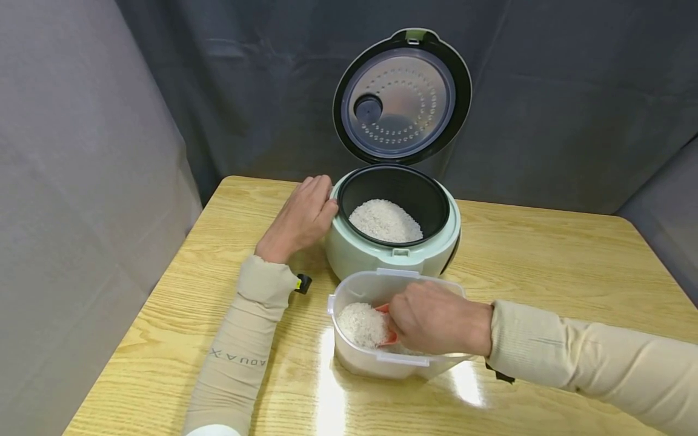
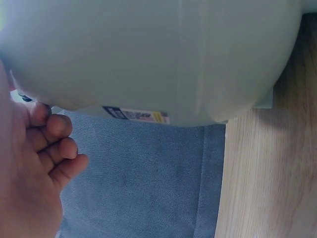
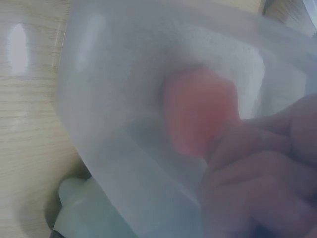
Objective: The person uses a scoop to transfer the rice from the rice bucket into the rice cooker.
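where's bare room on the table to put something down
The widest bare patch of table lies right of the rice cooker, beyond the right sleeve. A narrower one runs between the left sleeve and the table's left edge. Crowded: the centre, where the container stands close to the cooker, right hand in it, left hand touching the cooker.

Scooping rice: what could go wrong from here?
1. Spill: rice lies loose around the red scoop in the right grip; tilting or lifting it fast could scatter grains on the table.

2. Container shift: the left grip is at the rice cooker, not steadying the container, so a hard dig might slide it.

3. Lid knock: the lid stands open; a bump might swing it down.
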A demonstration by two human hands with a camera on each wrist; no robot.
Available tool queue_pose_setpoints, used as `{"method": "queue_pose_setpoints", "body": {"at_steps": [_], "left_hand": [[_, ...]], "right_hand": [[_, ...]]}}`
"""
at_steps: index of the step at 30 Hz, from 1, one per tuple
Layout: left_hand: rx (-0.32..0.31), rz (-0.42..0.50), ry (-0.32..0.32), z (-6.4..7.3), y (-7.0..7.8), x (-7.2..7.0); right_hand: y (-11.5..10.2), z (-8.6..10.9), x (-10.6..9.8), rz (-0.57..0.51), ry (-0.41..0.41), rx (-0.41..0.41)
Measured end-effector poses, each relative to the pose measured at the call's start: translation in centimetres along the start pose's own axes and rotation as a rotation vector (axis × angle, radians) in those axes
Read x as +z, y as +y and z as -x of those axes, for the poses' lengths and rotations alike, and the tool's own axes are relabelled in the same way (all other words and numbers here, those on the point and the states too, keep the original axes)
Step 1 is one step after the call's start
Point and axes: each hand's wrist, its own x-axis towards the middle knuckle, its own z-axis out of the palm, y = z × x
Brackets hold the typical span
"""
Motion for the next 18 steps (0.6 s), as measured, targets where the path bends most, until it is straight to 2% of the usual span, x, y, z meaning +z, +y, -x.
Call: {"method": "queue_pose_setpoints", "body": {"at_steps": [5,18], "left_hand": [[0.006,-0.007,0.006,-0.03,0.01,0.00],[0.023,-0.011,0.017,-0.07,-0.01,0.02]], "right_hand": [[-0.05,-0.09,-0.07,-0.015,-0.014,0.014],[-0.22,-0.24,-0.27,-0.166,-0.036,0.058]]}}
